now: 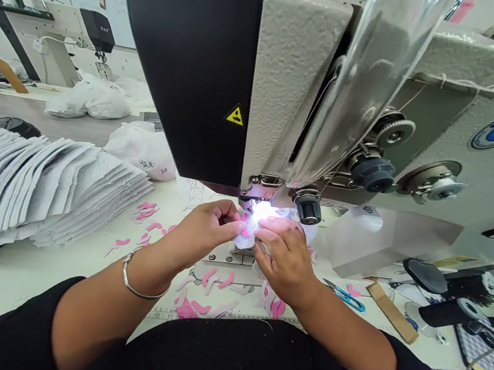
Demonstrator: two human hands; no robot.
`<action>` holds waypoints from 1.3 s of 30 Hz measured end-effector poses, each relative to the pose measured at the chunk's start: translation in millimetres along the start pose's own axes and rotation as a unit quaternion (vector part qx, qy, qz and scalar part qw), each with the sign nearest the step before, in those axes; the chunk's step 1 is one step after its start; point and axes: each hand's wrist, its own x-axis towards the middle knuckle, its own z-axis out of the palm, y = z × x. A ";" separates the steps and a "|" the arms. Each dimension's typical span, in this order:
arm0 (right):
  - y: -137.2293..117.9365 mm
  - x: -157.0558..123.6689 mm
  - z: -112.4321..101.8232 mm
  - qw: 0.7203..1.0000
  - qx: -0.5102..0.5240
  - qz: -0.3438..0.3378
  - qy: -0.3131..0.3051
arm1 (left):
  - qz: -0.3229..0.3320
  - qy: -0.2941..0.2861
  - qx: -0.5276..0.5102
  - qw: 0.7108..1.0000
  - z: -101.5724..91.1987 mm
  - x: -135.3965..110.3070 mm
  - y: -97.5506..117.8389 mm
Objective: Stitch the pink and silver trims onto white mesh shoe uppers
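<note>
Under the lit needle area of a sewing machine point(296, 87), both my hands hold a small white textured piece of fabric point(245, 238) with some pink on it. My left hand point(207, 228) pinches its left edge between thumb and fingers. On the right side, my right hand point(286, 252) has its fingers closed on the fabric close to the needle. The bright lamp washes out the needle and the presser foot. Several pink and white curved scraps point(201, 308) lie on the table just below my hands.
A fanned stack of white fabric pieces point(41, 197) lies at the left. Blue thread snips point(344, 295), a brown strip point(392, 312) and a black thread spool point(450, 314) are at the right. White plastic bags point(141, 147) and another sewing machine point(65, 37) stand behind.
</note>
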 end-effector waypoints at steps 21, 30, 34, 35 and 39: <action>-0.4 -1.7 -0.9 1.000 0.006 -0.016 0.010 | -0.081 0.003 -0.254 0.964 12.4 -7.7 8.7; 0.3 0.5 -1.5 0.999 0.017 0.001 0.030 | -0.081 0.006 -0.260 0.962 15.7 -7.1 12.9; 3.6 1.5 0.6 0.999 0.015 0.012 0.034 | -0.082 0.017 -0.240 0.967 17.4 -2.9 17.0; 4.4 1.6 1.0 0.999 0.014 0.014 0.034 | -0.085 0.017 -0.237 0.968 17.3 -1.8 17.9; 6.1 1.0 1.0 0.999 0.017 0.011 0.032 | -0.098 0.017 -0.234 0.967 17.0 0.8 19.1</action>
